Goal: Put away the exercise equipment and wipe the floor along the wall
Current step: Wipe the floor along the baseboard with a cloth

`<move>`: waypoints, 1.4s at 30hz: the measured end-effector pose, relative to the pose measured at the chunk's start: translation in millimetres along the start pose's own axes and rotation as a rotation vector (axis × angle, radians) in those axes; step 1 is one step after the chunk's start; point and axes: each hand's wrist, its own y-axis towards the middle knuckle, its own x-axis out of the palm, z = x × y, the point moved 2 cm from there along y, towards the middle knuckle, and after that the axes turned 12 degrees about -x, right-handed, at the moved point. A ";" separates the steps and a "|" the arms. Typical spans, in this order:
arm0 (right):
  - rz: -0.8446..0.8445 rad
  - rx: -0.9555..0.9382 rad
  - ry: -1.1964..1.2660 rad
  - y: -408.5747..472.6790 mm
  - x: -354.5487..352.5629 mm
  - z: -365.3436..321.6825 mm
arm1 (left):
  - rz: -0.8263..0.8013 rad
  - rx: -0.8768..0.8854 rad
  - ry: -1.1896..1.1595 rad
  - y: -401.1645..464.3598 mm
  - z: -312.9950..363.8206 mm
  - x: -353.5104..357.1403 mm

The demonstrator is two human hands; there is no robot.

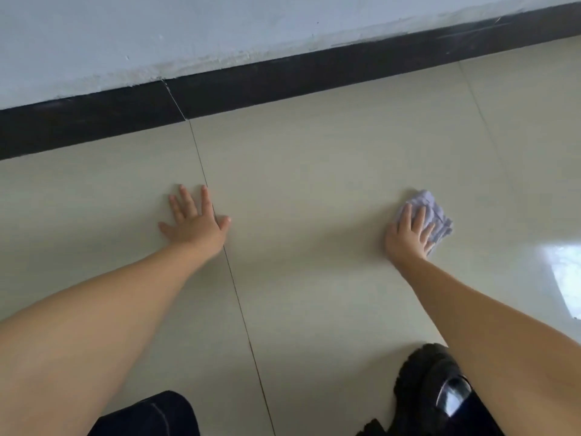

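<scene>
On the floor (314, 171), near the dark skirting (251, 86) at the foot of the wall (157, 36), the person is crouched and both hands are down on the tiles. The right hand (408, 234) presses flat on a cloth (435, 215), with the fingers straight and spread over it, not curled round it. The cloth is pale lilac, crumpled, and lies on the tile well apart from the skirting. The left hand (191, 221) is flat on the floor too, fingers spread and holding nothing, right on a tile joint (201, 165); I judge that it only supports the body.

The step in hand seems to be the wiping part of the task. No exercise equipment is in view, so I cannot tell whether it is already put away. The strip of floor between the cloth and the skirting looks not yet reached, so the next move probably calls for pushing the cloth forward to the skirting and then sliding it along the wall, with steady pressure from the flat palm. The tiles are glossy, so the supporting hand may slip a little.

Counted: two hands, one cloth, one black shoe (430, 391), one dark knee (151, 416), and two tile joints in the floor.
</scene>
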 end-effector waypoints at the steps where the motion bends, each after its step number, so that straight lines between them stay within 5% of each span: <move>1: -0.003 0.045 0.011 13.3 -1.5 -24.7 | -0.010 0.010 0.003 0.8 -0.5 -1.3; 8: -0.107 -0.719 -0.302 -35.0 90.0 -168.1 | -0.010 0.027 0.151 1.6 5.9 -20.2; 15: -0.339 -1.025 -0.614 -163.9 114.5 -92.7 | -0.277 -0.035 0.257 17.7 30.0 -48.3; 19: -0.447 -0.883 -0.653 -159.3 76.4 -72.1 | -0.325 0.217 0.353 13.6 18.7 -63.0; 22: -0.646 -0.808 -0.610 -150.7 71.9 -86.9 | -0.334 0.196 0.323 12.5 -7.4 -50.8; 28: -0.537 -0.769 -0.527 -125.4 83.6 -120.1 | -0.247 0.203 0.268 8.0 -15.5 -35.2; 35: -0.588 -1.090 -0.645 -46.1 46.5 -110.4 | -0.183 0.265 0.109 -18.9 -17.1 -37.5; 42: -0.433 -1.088 -0.691 89.8 -26.1 -80.1 | 0.075 0.218 -0.001 -126.2 79.8 50.1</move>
